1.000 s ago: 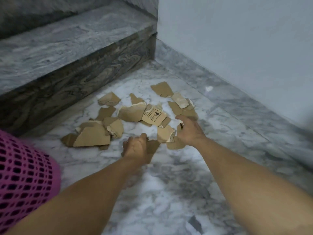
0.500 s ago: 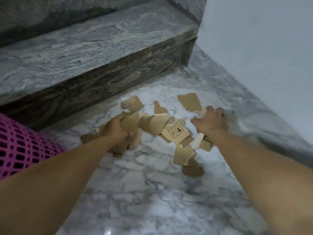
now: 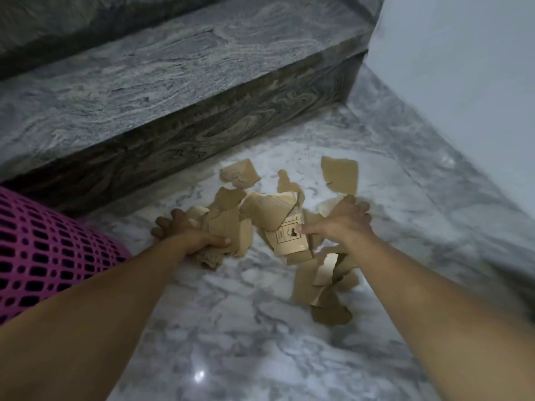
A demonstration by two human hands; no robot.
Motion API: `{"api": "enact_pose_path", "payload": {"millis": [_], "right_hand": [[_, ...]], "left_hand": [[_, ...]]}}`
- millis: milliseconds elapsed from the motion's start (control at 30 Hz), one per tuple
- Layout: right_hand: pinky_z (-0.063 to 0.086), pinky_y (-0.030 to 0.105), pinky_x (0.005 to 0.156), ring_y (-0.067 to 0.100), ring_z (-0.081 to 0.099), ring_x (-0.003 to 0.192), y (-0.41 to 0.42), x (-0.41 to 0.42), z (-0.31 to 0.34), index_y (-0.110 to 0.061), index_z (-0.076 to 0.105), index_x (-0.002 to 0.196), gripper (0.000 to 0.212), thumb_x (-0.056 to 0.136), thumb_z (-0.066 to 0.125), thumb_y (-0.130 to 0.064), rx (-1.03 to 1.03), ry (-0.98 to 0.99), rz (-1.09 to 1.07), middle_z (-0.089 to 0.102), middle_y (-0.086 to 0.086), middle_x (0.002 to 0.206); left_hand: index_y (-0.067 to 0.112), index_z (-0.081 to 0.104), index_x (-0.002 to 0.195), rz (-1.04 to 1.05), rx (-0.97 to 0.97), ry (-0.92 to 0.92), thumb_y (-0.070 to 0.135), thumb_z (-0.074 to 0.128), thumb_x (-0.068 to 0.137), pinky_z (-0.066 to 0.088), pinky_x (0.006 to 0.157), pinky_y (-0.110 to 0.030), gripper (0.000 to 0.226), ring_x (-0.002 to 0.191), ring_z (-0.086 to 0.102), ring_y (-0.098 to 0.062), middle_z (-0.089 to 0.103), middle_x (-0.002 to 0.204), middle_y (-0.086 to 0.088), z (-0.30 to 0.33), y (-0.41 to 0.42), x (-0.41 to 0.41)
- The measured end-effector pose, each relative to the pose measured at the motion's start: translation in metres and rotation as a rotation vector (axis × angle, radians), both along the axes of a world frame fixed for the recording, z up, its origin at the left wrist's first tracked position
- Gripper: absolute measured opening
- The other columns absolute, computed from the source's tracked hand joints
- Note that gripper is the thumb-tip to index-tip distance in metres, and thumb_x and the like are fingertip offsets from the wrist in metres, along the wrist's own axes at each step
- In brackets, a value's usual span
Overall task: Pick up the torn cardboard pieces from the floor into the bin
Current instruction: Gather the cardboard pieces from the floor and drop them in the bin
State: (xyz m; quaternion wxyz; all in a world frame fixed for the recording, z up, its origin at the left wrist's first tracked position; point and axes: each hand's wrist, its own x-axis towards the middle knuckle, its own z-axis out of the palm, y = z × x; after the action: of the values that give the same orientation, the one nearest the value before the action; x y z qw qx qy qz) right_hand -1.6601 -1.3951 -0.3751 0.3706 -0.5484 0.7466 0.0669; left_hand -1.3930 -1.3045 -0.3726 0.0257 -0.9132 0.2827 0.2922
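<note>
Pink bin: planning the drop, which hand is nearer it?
Left. The left hand is just right of the pink bin; the right hand is beyond it.

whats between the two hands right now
In the head view, heaped torn cardboard pieces fill the gap between the left hand and right hand, including a printed piece.

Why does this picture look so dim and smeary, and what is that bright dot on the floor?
Head view: the light is low and bluish, so the cardboard pieces look dull; the wall and floor at the right edge are smeared, as from motion; the step's edges bow from the wide lens; the bright dot is a light reflecting off the polished marble floor.
</note>
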Motion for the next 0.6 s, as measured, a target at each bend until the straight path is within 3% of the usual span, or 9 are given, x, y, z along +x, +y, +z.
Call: {"api": "enact_pose_path", "payload": {"millis": [100,233,300,367,433,500,600], "right_hand": [[0.044,0.048,0.103,0.035,0.038,0.133,0.006,0.02,-0.005,-0.015,0.024,0.141,0.125,0.046,0.093,-0.056,-0.003,-0.065,0.026,0.033,0.016,0.145],[0.042,0.044,0.104,0.034,0.036,0.134,0.006,0.03,0.001,-0.012,0.044,0.135,0.105,0.052,0.09,-0.058,0.005,-0.041,0.129,0.039,0.015,0.143],[0.043,0.044,0.104,0.033,0.036,0.134,0.008,0.034,0.002,-0.014,0.051,0.129,0.097,0.051,0.089,-0.057,0.016,-0.056,0.185,0.04,0.012,0.143],[0.051,0.04,0.094,0.029,0.051,0.122,0.014,0.039,0.002,-0.015,0.058,0.115,0.082,0.049,0.089,-0.051,0.016,-0.146,0.209,0.054,0.006,0.129],[0.052,0.031,0.076,0.023,0.061,0.099,0.021,0.044,0.002,-0.014,0.053,0.103,0.067,0.055,0.089,-0.042,-0.014,-0.222,0.205,0.062,0.001,0.105],[0.047,0.029,0.071,0.025,0.061,0.096,0.024,0.046,0.0,-0.013,0.053,0.108,0.062,0.062,0.087,-0.037,-0.034,-0.238,0.198,0.062,0.002,0.104],[0.051,0.031,0.08,0.025,0.062,0.103,0.028,0.048,0.0,-0.014,0.058,0.114,0.064,0.061,0.088,-0.036,-0.032,-0.281,0.178,0.064,0.002,0.108]], "left_hand": [[0.012,0.026,0.143,0.015,-0.056,0.051,0.05,0.094,0.041,0.04,0.105,-0.045,0.128,0.133,0.032,-0.038,0.027,0.145,-0.018,-0.004,-0.002,-0.004],[0.007,0.048,0.132,0.065,-0.165,0.194,0.035,0.096,0.043,0.051,0.092,-0.035,0.104,0.119,0.054,-0.03,0.054,0.134,-0.011,-0.002,0.0,-0.01],[0.007,0.052,0.132,0.092,-0.183,0.238,0.029,0.097,0.046,0.051,0.09,-0.032,0.1,0.115,0.057,-0.029,0.058,0.132,-0.01,0.0,0.001,-0.017],[0.009,0.054,0.132,0.116,-0.211,0.276,0.026,0.097,0.046,0.053,0.092,-0.034,0.098,0.112,0.059,-0.028,0.06,0.13,-0.009,-0.001,0.003,-0.027],[0.012,0.059,0.128,0.117,-0.241,0.286,0.024,0.096,0.046,0.053,0.092,-0.035,0.091,0.109,0.061,-0.027,0.063,0.125,-0.008,0.001,0.003,-0.037],[0.013,0.062,0.124,0.094,-0.251,0.292,0.023,0.095,0.049,0.053,0.092,-0.035,0.082,0.107,0.062,-0.028,0.065,0.123,-0.006,0.001,0.003,-0.039],[0.015,0.066,0.118,0.119,-0.272,0.337,0.018,0.094,0.052,0.055,0.092,-0.037,0.072,0.101,0.064,-0.026,0.068,0.117,-0.005,0.002,0.014,-0.037]]}}
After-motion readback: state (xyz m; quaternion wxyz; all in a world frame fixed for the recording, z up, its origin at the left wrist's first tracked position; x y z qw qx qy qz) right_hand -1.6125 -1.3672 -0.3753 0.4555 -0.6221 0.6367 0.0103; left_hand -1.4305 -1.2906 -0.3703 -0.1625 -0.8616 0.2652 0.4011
